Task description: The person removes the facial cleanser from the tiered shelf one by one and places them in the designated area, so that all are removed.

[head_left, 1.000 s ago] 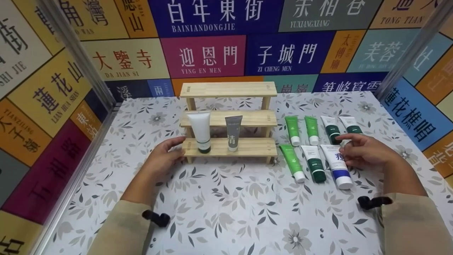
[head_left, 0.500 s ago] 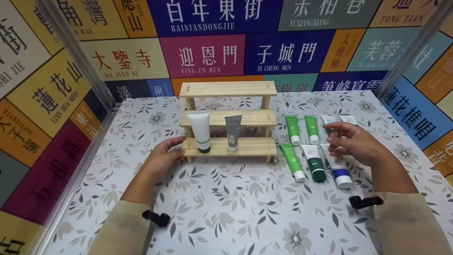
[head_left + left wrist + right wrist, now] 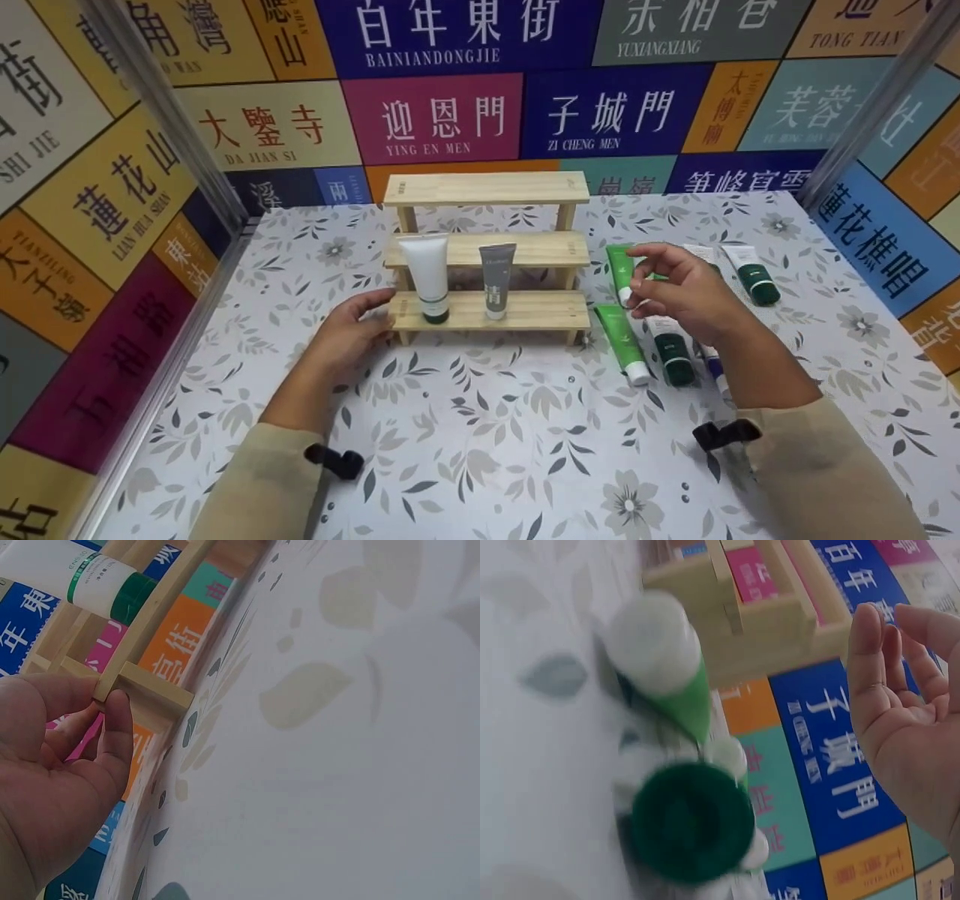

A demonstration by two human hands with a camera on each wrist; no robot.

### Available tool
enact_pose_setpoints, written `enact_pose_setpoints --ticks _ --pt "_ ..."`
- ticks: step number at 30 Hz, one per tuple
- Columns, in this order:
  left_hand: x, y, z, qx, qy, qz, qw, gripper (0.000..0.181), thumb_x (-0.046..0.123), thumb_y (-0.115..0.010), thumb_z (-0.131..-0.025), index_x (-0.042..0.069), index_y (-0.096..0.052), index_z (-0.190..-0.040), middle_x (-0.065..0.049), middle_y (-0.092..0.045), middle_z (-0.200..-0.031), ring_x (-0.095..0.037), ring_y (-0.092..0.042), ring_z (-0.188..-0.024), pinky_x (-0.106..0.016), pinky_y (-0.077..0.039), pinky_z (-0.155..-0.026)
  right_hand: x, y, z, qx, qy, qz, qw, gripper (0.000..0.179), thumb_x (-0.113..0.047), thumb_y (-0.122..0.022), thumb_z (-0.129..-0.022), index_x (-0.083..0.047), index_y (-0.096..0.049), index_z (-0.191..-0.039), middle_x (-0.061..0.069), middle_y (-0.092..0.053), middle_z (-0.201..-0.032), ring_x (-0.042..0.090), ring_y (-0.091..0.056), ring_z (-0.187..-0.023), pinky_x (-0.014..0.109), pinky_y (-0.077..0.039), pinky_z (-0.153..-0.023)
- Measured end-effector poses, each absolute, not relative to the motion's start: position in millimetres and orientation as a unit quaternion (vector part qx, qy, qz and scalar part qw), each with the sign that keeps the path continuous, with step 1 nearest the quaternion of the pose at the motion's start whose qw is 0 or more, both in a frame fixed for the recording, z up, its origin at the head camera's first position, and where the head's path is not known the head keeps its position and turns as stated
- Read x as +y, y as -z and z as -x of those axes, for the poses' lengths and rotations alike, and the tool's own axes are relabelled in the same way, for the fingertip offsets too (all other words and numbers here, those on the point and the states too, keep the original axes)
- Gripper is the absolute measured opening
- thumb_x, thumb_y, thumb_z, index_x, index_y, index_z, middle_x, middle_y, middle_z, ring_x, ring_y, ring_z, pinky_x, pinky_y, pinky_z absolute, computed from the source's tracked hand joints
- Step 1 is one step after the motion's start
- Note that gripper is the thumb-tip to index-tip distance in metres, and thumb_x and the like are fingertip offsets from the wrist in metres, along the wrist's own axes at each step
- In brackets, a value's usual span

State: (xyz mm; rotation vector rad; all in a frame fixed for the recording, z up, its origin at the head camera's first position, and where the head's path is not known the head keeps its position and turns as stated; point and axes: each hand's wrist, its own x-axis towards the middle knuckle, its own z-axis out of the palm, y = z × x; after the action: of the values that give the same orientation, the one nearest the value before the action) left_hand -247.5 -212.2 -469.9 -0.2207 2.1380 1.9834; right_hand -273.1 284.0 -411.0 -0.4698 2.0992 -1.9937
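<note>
A three-tier wooden rack [image 3: 525, 309] stands mid-table, its lowest board bearing an upright white tube [image 3: 426, 271] with a dark green cap and a smaller grey tube [image 3: 496, 279]. My left hand [image 3: 351, 330] pinches the left end of that board between thumb and fingers, as the left wrist view also shows. My right hand [image 3: 686, 292], fingers loosely bent and holding nothing, hovers over lying squeeze tubes. Nearest it are a green tube [image 3: 624, 341] and a white-and-dark-green tube [image 3: 673, 361]. It partly hides another green tube [image 3: 619, 271] and a blue-and-white tube [image 3: 716, 369].
Farther back on the right lies another white-and-green tube [image 3: 754, 274]. Leaf-patterned cloth [image 3: 480, 450] covers the table. Panels with printed characters [image 3: 442, 120] close in the back and both sides.
My right hand has moved left, from beside the blue-and-white tube to above the green tubes, with nothing in it. My left hand has stayed at the rack's end.
</note>
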Motion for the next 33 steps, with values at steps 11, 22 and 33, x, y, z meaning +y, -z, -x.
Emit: enact_pose_setpoints --ticks 11,22,33 --pt "-214 470 249 0.731 -0.668 0.078 0.115 0.047 0.01 -0.061 -0.107 0.016 -0.056 -0.153 -0.003 -0.051 -0.162 -0.017 -0.067 -0.124 -0.029 -0.056 -0.102 219 407 273 0.705 0.675 0.189 0.105 0.047 0.004 -0.066 -0.1 0.0 -0.053 -0.145 0.002 -0.062 -0.103 0.018 -0.075 -0.09 0.036 -0.066 -0.08" --pt "-213 470 248 0.744 -0.658 0.057 0.103 0.049 0.008 -0.061 -0.106 0.01 -0.055 -0.154 -0.009 -0.048 -0.164 -0.012 -0.069 -0.111 -0.025 -0.057 -0.096 181 405 276 0.684 0.693 0.203 0.099 0.049 0.006 -0.073 -0.095 -0.001 -0.058 -0.141 0.006 -0.066 -0.105 0.02 -0.077 -0.095 0.036 -0.067 -0.081" --pt "-214 470 247 0.743 -0.658 0.064 0.109 0.049 0.012 -0.061 -0.107 0.013 -0.055 -0.155 -0.007 -0.05 -0.163 -0.014 -0.069 -0.12 -0.024 -0.056 -0.097 155 404 282 0.677 0.704 0.197 0.077 0.051 0.008 -0.075 -0.091 -0.005 -0.061 -0.138 0.007 -0.07 -0.111 0.023 -0.076 -0.104 0.034 -0.066 -0.084"
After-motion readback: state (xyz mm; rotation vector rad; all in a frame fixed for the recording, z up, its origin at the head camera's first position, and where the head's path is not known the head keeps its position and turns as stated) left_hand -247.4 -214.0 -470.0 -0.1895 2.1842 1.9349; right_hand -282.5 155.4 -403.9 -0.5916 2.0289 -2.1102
